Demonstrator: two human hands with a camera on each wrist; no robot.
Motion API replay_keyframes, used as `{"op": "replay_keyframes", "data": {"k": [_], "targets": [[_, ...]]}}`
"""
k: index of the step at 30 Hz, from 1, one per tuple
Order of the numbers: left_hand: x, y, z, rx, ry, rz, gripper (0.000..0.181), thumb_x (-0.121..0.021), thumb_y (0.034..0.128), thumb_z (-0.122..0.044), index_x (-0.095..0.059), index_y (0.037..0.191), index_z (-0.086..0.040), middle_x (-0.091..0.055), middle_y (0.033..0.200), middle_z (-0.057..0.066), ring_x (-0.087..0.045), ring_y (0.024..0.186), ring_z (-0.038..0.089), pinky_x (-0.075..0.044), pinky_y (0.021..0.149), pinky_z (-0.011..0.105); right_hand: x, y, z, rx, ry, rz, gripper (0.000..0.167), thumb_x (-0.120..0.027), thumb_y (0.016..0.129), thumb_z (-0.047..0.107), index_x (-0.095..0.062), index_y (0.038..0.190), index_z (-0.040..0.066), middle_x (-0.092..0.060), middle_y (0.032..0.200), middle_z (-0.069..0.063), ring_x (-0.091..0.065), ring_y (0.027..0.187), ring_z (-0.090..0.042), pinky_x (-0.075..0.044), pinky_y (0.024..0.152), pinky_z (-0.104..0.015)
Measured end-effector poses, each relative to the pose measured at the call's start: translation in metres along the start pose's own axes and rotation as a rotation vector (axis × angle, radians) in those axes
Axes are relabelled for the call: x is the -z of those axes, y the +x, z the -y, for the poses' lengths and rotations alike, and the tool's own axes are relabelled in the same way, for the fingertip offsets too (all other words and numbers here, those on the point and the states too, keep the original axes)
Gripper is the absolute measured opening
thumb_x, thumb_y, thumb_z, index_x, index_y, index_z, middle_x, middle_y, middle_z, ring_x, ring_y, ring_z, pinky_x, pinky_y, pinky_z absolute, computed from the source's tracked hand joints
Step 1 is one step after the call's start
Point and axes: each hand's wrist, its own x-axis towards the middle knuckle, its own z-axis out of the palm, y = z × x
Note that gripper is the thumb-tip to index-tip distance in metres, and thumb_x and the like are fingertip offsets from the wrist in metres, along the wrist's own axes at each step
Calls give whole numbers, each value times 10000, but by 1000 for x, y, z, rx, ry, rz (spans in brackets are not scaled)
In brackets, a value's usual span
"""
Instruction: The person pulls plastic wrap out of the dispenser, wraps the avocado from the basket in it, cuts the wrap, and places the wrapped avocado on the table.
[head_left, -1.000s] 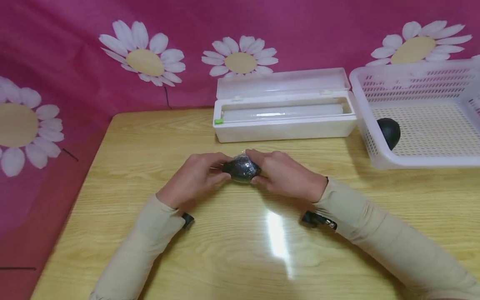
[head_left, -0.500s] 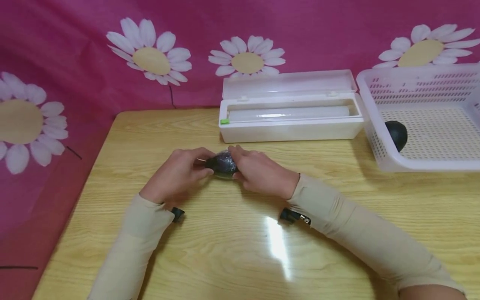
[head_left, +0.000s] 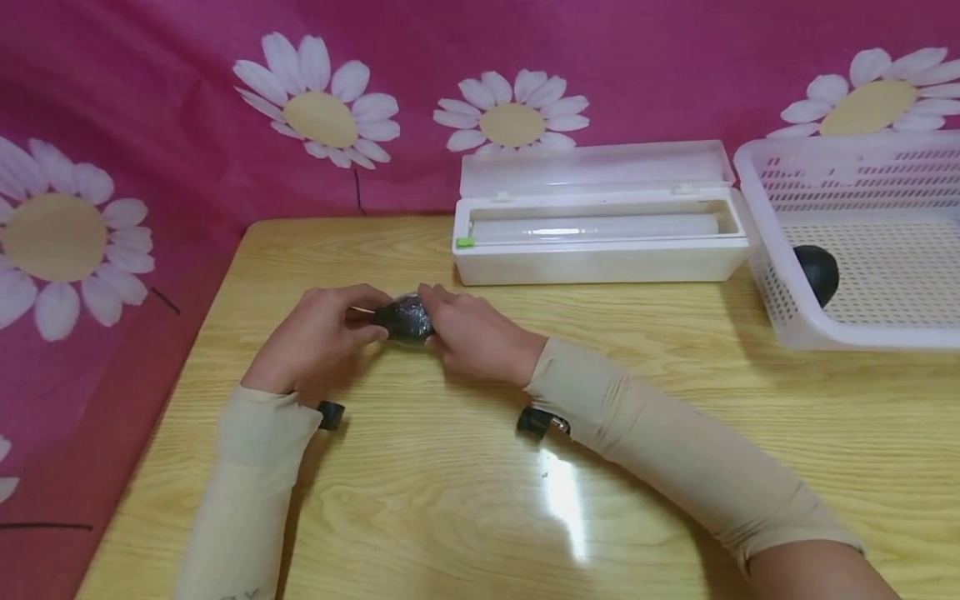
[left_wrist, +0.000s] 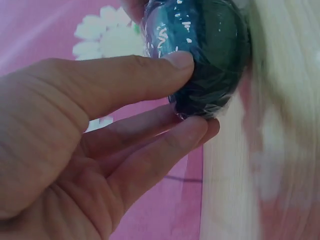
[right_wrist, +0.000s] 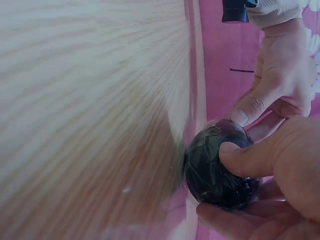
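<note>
A dark avocado (head_left: 406, 320) wrapped in shiny clear film lies low at the table, between the two hands. My left hand (head_left: 318, 333) pinches its narrow end, the thumb on one side and fingers on the other. On the opposite end, my right hand (head_left: 486, 335) grips it between thumb and fingers. Crinkled film over the avocado (left_wrist: 215, 50) shows plainly in the left wrist view. In the right wrist view the thumb presses on the wrapped avocado (right_wrist: 202, 172), while the fingers go round its far side, partly hidden.
Behind the hands stands a white cling film box (head_left: 600, 265), lid raised, with a film roll (head_left: 600, 228) inside and a green slider (head_left: 465, 242) at its left. Right of it, a white plastic basket (head_left: 885, 336) holds another dark avocado (head_left: 819, 273). A pink flowered cloth hangs behind the wooden table (head_left: 435, 500).
Both hands have moved left across the table with the wrapped avocado held between them. The head view has turned slightly, so the box and basket appear farther right.
</note>
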Motion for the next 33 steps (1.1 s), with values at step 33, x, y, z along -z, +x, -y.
{"op": "replay_keyframes", "data": {"k": [33], "targets": [[38,-17,55,49,8,-98,371,-706,960,-48,-666,1329,-47,-667,1368,235,-690,1209,431,-575,990,556,-17,74,31,-3,23,70,728,-610,1020,265,-281,1610,-8,-418,1610,-262,-420,1523,-359,-415,1222,-464]]}}
